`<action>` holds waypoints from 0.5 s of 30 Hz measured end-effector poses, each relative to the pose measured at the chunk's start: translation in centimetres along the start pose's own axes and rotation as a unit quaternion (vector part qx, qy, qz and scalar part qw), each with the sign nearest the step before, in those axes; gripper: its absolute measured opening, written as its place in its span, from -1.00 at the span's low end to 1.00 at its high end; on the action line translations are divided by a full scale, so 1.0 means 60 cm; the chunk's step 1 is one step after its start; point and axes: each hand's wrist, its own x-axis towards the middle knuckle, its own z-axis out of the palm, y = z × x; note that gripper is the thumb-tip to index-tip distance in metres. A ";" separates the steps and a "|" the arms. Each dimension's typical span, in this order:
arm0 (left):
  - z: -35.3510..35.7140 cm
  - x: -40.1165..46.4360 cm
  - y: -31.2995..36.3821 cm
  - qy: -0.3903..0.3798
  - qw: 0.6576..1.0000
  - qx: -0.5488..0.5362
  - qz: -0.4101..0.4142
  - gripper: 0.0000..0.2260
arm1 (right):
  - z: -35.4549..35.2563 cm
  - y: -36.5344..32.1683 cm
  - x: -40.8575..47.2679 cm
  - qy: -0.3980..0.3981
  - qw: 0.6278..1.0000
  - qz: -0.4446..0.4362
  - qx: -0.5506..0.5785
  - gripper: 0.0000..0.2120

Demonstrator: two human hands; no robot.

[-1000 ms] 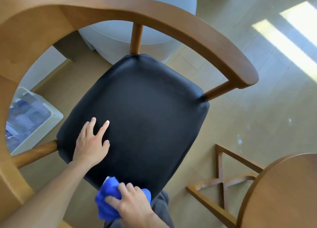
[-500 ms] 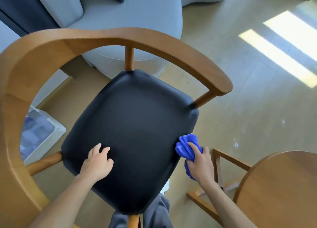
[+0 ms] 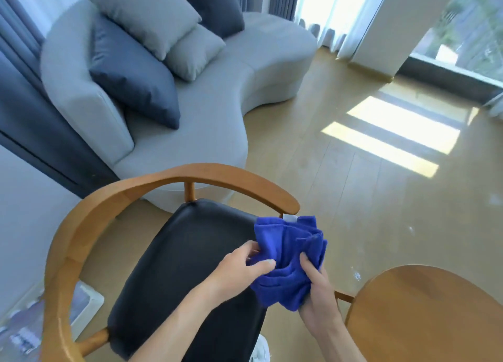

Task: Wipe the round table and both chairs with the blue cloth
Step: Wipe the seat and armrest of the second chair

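Note:
The blue cloth (image 3: 292, 255) is bunched up in the air above the right side of the chair seat, a white tag at its top edge. My left hand (image 3: 241, 266) pinches its left side with thumb and fingers. My right hand (image 3: 317, 291) grips it from below and on the right. The wooden chair (image 3: 89, 220) with a curved backrest and black padded seat (image 3: 187, 255) stands below my hands. The round wooden table (image 3: 427, 315) fills the lower right corner.
A grey curved sofa (image 3: 206, 133) with grey and dark blue cushions stands behind the chair. A white box (image 3: 87, 304) with items sits on the floor at the lower left. Dark curtains hang at left. Bare wooden floor with sunlit patches spreads to the right.
My left hand left the seat and took hold of the cloth. My right hand lifted the cloth from the seat's right edge. The view tilted up to show the sofa.

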 end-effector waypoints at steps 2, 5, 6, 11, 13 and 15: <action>-0.007 -0.029 0.046 -0.001 0.999 0.032 0.034 -0.59 | 0.025 -0.037 -0.041 -0.011 0.997 0.005 0.080 -0.62; -0.019 -0.069 0.108 0.000 0.996 0.023 0.088 -0.57 | 0.052 -0.081 -0.105 -0.047 0.988 -0.018 0.148 -0.62; -0.023 -0.084 0.129 -0.005 0.994 0.013 0.105 -0.59 | 0.058 -0.092 -0.128 -0.054 0.985 -0.030 0.159 -0.60; -0.046 -0.171 0.235 -0.119 0.974 -0.029 0.192 -0.59 | 0.080 -0.140 -0.237 -0.055 0.984 -0.120 0.121 -0.47; -0.046 -0.209 0.282 -0.173 0.957 0.022 0.230 -0.58 | 0.089 -0.162 -0.282 -0.049 0.984 -0.160 0.059 -0.53; -0.040 -0.244 0.330 -0.198 0.940 0.075 0.266 -0.62 | 0.086 -0.181 -0.326 -0.038 0.975 -0.219 0.004 -0.61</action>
